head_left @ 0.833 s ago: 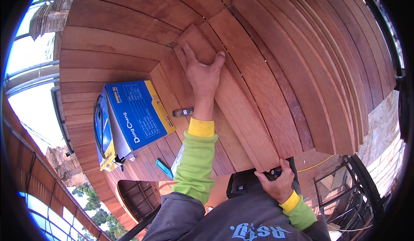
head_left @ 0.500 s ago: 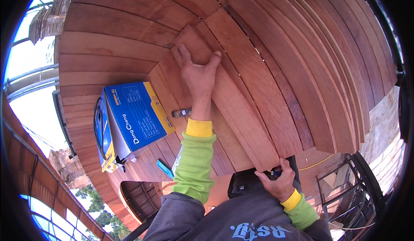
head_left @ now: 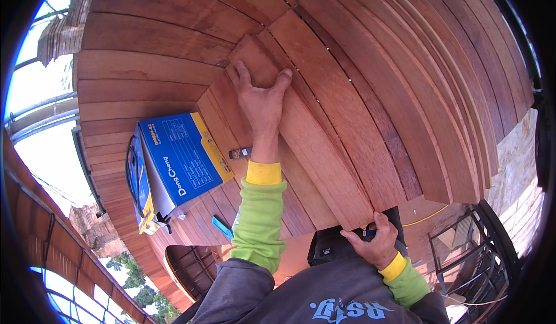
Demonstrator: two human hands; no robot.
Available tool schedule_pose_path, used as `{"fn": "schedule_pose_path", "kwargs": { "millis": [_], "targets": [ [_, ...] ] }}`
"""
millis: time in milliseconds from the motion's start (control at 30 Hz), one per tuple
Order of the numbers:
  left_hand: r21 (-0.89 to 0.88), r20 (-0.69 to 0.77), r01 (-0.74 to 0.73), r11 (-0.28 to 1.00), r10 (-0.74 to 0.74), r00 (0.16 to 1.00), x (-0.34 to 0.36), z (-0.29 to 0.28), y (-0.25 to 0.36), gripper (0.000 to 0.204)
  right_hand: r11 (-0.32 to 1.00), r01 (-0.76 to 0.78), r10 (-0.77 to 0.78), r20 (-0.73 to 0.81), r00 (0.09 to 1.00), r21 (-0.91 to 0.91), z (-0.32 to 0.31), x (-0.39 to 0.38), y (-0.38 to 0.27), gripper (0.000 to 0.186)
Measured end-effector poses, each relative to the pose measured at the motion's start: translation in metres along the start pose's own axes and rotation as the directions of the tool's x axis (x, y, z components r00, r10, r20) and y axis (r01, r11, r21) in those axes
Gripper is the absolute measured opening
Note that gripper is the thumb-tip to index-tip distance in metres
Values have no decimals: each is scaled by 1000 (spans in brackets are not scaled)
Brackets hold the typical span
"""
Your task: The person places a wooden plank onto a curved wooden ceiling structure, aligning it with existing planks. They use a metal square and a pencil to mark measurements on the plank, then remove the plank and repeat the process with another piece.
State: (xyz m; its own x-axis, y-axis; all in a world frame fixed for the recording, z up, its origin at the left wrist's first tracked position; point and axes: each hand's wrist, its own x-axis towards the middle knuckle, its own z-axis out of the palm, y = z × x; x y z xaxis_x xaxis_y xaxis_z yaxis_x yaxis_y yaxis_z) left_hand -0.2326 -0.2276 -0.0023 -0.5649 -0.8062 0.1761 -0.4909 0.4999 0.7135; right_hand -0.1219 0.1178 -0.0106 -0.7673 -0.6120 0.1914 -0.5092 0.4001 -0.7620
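Observation:
A reddish-brown wooden plank lies slantwise over other boards, its near end at the edge of the wooden surface. Towards its far end, my left hand grips it from above, thumb on the right side and fingers on the left. At the near end, my right hand holds the plank's end between thumb and fingers; some of its fingers are hidden. Just right of this plank lies another board, with a narrow dark gap along its far side.
A blue and yellow cardboard box stands left of my left forearm, a black cord at its side. Nearby are a small black object and a light-blue object. Layered planks rise at right. Beyond the near edge stands a metal frame.
Both hands keep their hold on the plank. The whole view has shifted slightly; the left hand sits a touch further left in the picture. The plank shows no clear movement.

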Motion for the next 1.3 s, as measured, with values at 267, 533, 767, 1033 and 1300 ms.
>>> {"fn": "schedule_pose_path", "kwargs": {
  "millis": [267,533,767,1033,1300],
  "targets": [
    [6,7,20,1000,-20,1000,-1,0,2,100,996,25,-24,13,1000,-85,0,-2,-1,84],
    [8,13,-9,1000,9,1000,-1,-1,-1,98,998,9,-9,4,1000,-59,2,-7,-2,82],
    [-45,54,-16,999,18,998,1,3,-6,99,999,-41,41,-12,999,27,6,-2,2,82],
    [32,58,-54,998,52,997,3,5,-3,97,983,-111,121,-61,991,145,12,-9,0,81],
    [43,71,-87,995,84,994,4,3,-9,97,998,-59,60,-54,997,22,10,-5,-2,80]
  ]
}}
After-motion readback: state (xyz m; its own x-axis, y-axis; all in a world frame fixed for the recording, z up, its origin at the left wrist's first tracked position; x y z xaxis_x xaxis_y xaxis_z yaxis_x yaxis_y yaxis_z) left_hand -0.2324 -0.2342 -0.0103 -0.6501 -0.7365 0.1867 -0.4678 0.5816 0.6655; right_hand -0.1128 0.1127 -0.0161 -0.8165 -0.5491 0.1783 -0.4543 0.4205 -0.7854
